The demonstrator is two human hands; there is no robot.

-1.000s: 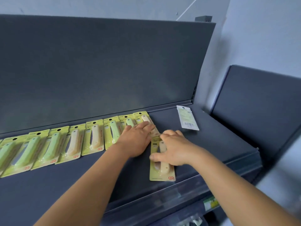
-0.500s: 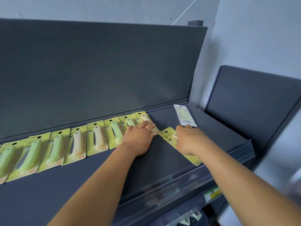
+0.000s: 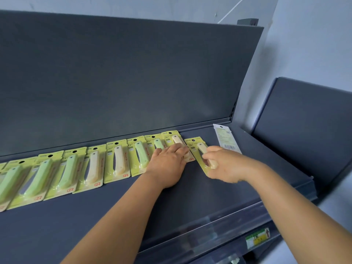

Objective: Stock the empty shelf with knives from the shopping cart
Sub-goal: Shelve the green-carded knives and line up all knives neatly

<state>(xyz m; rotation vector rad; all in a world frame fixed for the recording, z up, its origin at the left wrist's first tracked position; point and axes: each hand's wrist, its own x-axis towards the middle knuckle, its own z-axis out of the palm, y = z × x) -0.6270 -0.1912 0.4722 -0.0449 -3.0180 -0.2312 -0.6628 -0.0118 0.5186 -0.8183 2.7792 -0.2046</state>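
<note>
1. Yellow-green cards, each carrying a folding fruit knife under a clear blister, are laid in a row of knife packs (image 3: 116, 161) along the back of the dark grey shelf (image 3: 95, 221), against its rear panel (image 3: 123, 73).
2. The left hand (image 3: 167, 164) is laid flat, fingers straight, pressing on the packs at the right end of the row.
3. A cream-handled knife pack (image 3: 199, 149) is gripped by the right hand (image 3: 223, 165), fingers curled over its lower half; it lies just beside the row's last pack, slightly tilted.
4. A white-backed pack (image 3: 225, 139) is seen face down near the shelf's right end, apart from the row.
5. A price label (image 3: 257, 239) is fixed to the shelf's front edge.
</note>
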